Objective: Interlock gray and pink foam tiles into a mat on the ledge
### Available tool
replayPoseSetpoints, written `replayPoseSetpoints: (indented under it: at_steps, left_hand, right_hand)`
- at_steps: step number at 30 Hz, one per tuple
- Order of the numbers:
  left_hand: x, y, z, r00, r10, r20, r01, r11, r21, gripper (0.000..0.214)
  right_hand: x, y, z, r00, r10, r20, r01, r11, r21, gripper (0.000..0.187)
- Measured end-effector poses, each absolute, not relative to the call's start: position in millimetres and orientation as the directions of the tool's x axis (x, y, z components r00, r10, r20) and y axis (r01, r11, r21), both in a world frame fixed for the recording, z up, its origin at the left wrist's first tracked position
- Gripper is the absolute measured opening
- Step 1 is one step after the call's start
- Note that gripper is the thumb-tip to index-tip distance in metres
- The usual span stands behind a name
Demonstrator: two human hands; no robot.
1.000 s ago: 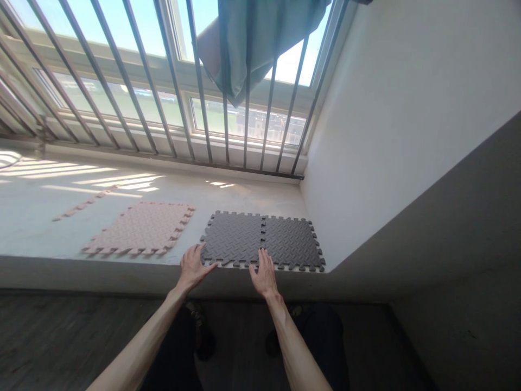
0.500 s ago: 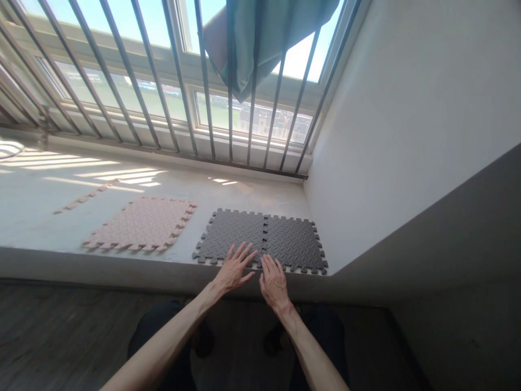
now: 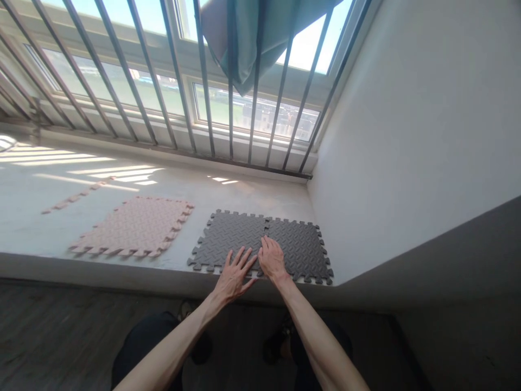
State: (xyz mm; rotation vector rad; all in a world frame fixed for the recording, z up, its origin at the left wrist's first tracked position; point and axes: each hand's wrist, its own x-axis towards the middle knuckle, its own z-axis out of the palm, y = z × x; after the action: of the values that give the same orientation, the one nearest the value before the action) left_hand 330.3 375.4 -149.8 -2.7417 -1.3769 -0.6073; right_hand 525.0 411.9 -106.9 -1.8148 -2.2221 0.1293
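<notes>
Right at the ledge's point(image 3: 244, 190) front edge, left hand point(image 3: 235, 276) and right hand point(image 3: 272, 260) press flat, fingers spread, on the joined grey foam tiles point(image 3: 297, 247); uneven pushing could pop that seam or slide them off.

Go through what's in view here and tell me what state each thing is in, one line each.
Left hand: open, flat on left dark mat.
Right hand: open, flat at the seam.
Left dark mat: flat, interlocked with right dark mat.
Right dark mat: flat, by the wall.
Pink mat: flat, lying apart, untouched.
Pink edge strip: detached.
Curtain: bunched up high.
</notes>
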Motion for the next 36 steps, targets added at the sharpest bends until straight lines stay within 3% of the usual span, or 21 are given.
replayPoseSetpoints:
  at_steps: [4, 13, 21, 25, 28, 31, 34, 36]
  left_hand:
    - [330, 376, -150, 0.535, 0.773, 0.340, 0.772, -0.611, 0.175, 0.082]
    - [329, 375, -152, 0.543, 0.777, 0.319, 0.767, -0.613, 0.190, 0.090]
    - [332, 374, -148, 0.544, 0.792, 0.278, 0.763, -0.604, 0.231, 0.087]
    - [314, 378, -133, 0.536, 0.796, 0.282, 0.725, -0.605, 0.330, 0.080]
    - [261, 384, -119, 0.330, 0.870, 0.368, 0.768, -0.473, 0.431, 0.056]
    - [182, 389, -106, -0.036, 0.903, 0.427, 0.863, -0.188, 0.469, 0.042]
    - [113, 391, -101, -0.359, 0.858, 0.368, 0.882, 0.182, 0.435, 0.047]
    - [85, 392, -101, -0.409, 0.868, 0.283, 0.884, 0.300, 0.358, 0.048]
  right_hand:
    - [527, 462, -108, -0.190, 0.972, 0.136, 0.957, 0.214, -0.194, 0.070]
    - [524, 523, -148, -0.064, 0.993, 0.097, 0.948, 0.091, -0.306, 0.076]
    - [523, 493, -145, -0.071, 0.986, 0.152, 0.940, 0.117, -0.321, 0.075]
    - [530, 444, -142, -0.111, 0.972, 0.206, 0.924, 0.177, -0.339, 0.072]
    - [545, 383, -138, -0.110, 0.943, 0.313, 0.863, 0.247, -0.440, 0.059]
    - [556, 297, -142, -0.136, 0.920, 0.368, 0.758, 0.335, -0.560, 0.043]
    - [546, 205, -156, -0.158, 0.957, 0.244, 0.617, 0.288, -0.732, 0.043]
    - [529, 153, -166, -0.103, 0.974, 0.199, 0.552, 0.223, -0.803, 0.045]
